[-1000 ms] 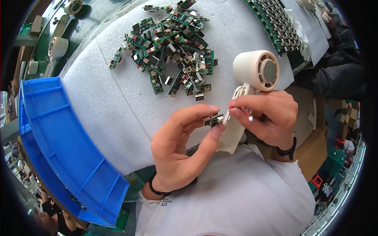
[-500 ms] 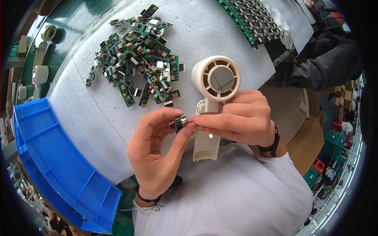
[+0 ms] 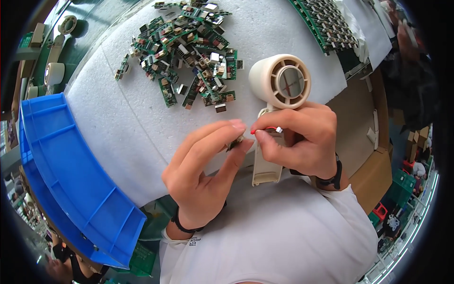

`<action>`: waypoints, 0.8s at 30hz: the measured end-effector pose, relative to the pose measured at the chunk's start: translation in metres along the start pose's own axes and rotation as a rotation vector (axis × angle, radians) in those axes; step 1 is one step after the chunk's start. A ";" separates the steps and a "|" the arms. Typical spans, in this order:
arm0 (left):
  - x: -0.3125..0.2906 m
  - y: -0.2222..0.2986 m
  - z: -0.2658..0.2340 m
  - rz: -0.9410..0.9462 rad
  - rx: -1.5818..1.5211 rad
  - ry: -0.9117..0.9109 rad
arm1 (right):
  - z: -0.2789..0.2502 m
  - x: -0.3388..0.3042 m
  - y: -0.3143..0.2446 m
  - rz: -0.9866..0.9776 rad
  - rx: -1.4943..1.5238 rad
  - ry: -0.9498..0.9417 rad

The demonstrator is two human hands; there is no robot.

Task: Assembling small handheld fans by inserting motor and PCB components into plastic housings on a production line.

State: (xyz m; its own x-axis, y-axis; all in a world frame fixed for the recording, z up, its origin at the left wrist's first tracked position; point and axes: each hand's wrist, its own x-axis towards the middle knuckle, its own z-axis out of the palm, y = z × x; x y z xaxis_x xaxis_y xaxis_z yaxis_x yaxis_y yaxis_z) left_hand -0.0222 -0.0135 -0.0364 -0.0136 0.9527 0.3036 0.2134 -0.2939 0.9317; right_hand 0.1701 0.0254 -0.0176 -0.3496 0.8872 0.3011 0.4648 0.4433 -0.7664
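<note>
Thumb and fingers of my left hand are closed on a small green circuit board, mostly hidden by the fingertips. Just to its right, my right hand pinches a thin red wire that ends in a small white plug. A small gap separates the two hands' fingertips. Beneath my right hand is a cream handheld fan, its round grille up and its opened, hollow handle reaching down toward my shirt. My right hand covers the upper handle; whether its other fingers grip it is hidden.
A heap of loose green circuit boards lies on the white foam sheet. Joined rows of boards sit at the far right. A blue plastic tray stands at left, an open cardboard box at right.
My left hand has turned, so the board is now mostly covered. My right fingers have shifted on the wire, and its plug now points right. The whole view has shifted; the dark sleeve at right has moved.
</note>
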 end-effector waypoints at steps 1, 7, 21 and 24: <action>0.000 0.002 -0.003 -0.069 -0.050 -0.010 | 0.001 0.000 -0.002 0.055 0.028 0.000; 0.003 0.012 -0.014 -0.292 -0.222 -0.125 | 0.008 0.000 -0.007 0.093 0.107 -0.018; -0.004 0.006 -0.020 -0.326 -0.312 -0.156 | 0.003 0.001 -0.007 0.049 0.100 -0.068; -0.004 0.000 -0.022 -0.258 -0.332 -0.130 | -0.005 0.003 -0.003 0.028 0.142 -0.141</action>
State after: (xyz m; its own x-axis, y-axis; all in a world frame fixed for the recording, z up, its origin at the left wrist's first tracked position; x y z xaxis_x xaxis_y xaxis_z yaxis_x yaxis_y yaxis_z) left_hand -0.0434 -0.0188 -0.0334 0.1027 0.9937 0.0446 -0.1069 -0.0336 0.9937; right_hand 0.1716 0.0270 -0.0118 -0.4531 0.8678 0.2039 0.3602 0.3875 -0.8486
